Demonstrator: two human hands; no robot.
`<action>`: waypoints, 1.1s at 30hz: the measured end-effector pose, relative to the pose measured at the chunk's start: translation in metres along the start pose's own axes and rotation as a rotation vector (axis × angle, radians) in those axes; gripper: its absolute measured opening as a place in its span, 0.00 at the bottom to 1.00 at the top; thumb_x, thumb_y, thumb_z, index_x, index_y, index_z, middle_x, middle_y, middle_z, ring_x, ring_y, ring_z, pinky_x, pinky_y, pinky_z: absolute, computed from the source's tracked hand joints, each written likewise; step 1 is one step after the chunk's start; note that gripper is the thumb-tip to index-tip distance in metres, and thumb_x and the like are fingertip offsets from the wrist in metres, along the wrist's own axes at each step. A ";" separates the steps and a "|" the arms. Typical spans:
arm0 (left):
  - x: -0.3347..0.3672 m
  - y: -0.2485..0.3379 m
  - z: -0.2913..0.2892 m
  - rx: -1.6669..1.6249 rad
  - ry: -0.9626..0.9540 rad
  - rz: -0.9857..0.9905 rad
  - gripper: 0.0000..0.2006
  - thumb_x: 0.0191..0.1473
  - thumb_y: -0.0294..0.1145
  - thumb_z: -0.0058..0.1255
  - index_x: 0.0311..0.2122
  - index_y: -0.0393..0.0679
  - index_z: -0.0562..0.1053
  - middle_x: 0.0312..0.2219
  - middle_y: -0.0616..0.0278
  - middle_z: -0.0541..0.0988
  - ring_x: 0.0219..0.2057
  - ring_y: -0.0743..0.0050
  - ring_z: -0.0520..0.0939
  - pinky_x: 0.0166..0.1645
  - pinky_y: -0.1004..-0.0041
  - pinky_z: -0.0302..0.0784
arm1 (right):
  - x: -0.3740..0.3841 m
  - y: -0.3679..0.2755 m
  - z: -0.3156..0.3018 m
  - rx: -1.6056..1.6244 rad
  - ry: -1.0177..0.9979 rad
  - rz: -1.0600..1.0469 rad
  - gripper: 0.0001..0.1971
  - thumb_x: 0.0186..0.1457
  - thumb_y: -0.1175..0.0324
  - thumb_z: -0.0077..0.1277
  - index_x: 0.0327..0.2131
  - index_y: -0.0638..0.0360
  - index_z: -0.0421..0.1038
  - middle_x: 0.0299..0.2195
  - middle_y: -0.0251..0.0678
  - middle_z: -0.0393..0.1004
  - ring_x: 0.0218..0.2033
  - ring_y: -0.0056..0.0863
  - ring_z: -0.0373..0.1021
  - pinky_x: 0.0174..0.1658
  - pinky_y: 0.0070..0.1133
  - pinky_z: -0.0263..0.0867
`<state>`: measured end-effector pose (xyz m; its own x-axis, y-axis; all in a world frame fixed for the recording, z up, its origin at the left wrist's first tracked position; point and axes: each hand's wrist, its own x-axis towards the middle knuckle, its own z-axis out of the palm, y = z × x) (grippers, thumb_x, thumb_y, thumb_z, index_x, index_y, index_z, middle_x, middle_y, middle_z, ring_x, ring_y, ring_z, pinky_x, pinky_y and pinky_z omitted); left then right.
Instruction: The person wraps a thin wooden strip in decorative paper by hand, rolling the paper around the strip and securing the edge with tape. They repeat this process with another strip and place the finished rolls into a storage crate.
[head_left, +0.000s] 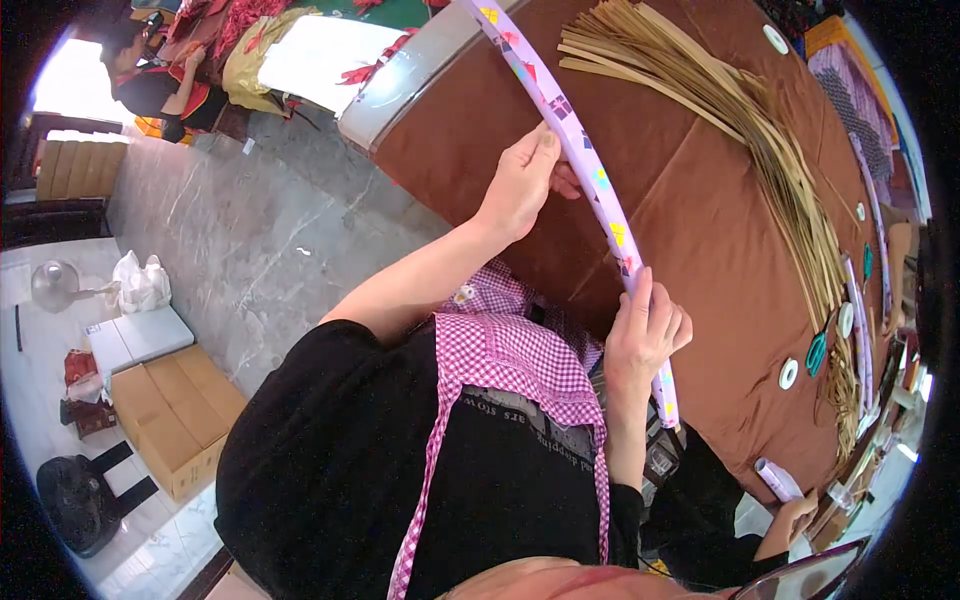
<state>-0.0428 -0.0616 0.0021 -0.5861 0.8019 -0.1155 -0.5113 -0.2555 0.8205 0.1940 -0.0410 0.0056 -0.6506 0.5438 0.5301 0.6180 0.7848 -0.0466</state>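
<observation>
A long, thin lilac roll (578, 150) with small coloured shapes printed on it slants over the brown-covered table (480, 130). It runs from the top of the view down to a cut end beside my right forearm. My left hand (525, 185) is closed on its middle, the thumb along its near side and the other fingers partly hidden beneath. Lower down, my right hand (648, 335) grips the roll near that end, its fingers laid over it. Whether the roll is paper, film or cloth, I cannot tell.
Right of the roll lies a bundle of tan strips (740, 110). Tape rolls (788, 373) and green-handled scissors (817, 352) lie beyond. Another person's hand (793, 520) is by a second lilac roll (778, 480). Someone sits far left (160, 85); cardboard boxes (180, 415) stand on the floor.
</observation>
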 end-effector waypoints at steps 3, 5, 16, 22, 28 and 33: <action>0.006 0.000 -0.005 0.020 -0.025 0.011 0.10 0.66 0.37 0.47 0.44 0.40 0.70 0.33 0.64 0.78 0.32 0.78 0.81 0.34 0.77 0.79 | 0.003 -0.003 -0.003 0.002 0.002 0.001 0.26 0.48 0.75 0.61 0.54 0.59 0.72 0.43 0.35 0.72 0.41 0.33 0.67 0.53 0.35 0.57; 0.010 -0.002 -0.003 0.187 -0.006 0.103 0.14 0.62 0.39 0.55 0.42 0.38 0.68 0.33 0.62 0.78 0.32 0.78 0.81 0.31 0.77 0.79 | 0.001 -0.003 -0.002 0.006 0.005 0.001 0.26 0.48 0.74 0.61 0.54 0.59 0.72 0.44 0.35 0.72 0.41 0.33 0.67 0.53 0.35 0.57; 0.015 -0.002 -0.004 0.214 0.078 0.111 0.12 0.61 0.35 0.52 0.41 0.37 0.68 0.32 0.61 0.77 0.29 0.78 0.79 0.25 0.77 0.77 | -0.001 -0.009 0.003 0.003 -0.010 0.016 0.26 0.49 0.74 0.61 0.55 0.58 0.71 0.45 0.34 0.72 0.43 0.34 0.66 0.54 0.35 0.56; 0.014 -0.001 -0.007 0.154 0.032 0.105 0.10 0.65 0.34 0.46 0.42 0.38 0.70 0.32 0.62 0.77 0.28 0.77 0.79 0.26 0.77 0.77 | 0.000 -0.007 0.004 0.024 0.000 0.010 0.26 0.49 0.75 0.61 0.54 0.59 0.72 0.45 0.35 0.72 0.42 0.34 0.67 0.53 0.35 0.57; 0.016 0.002 -0.017 0.094 -0.006 0.044 0.14 0.68 0.40 0.41 0.42 0.38 0.71 0.35 0.60 0.80 0.30 0.74 0.81 0.32 0.73 0.78 | -0.001 -0.004 0.005 0.009 0.032 -0.001 0.26 0.48 0.75 0.61 0.54 0.60 0.72 0.44 0.36 0.72 0.42 0.35 0.67 0.53 0.35 0.57; 0.020 0.009 -0.022 0.061 -0.009 0.020 0.17 0.69 0.42 0.37 0.41 0.39 0.73 0.37 0.57 0.81 0.32 0.69 0.82 0.35 0.69 0.78 | -0.001 -0.001 0.004 0.027 0.022 0.018 0.27 0.48 0.74 0.61 0.54 0.58 0.72 0.45 0.35 0.72 0.42 0.34 0.68 0.54 0.35 0.57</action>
<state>-0.0729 -0.0598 -0.0056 -0.5904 0.8016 -0.0940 -0.4600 -0.2385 0.8552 0.1923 -0.0416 0.0019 -0.6292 0.5518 0.5473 0.6173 0.7827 -0.0795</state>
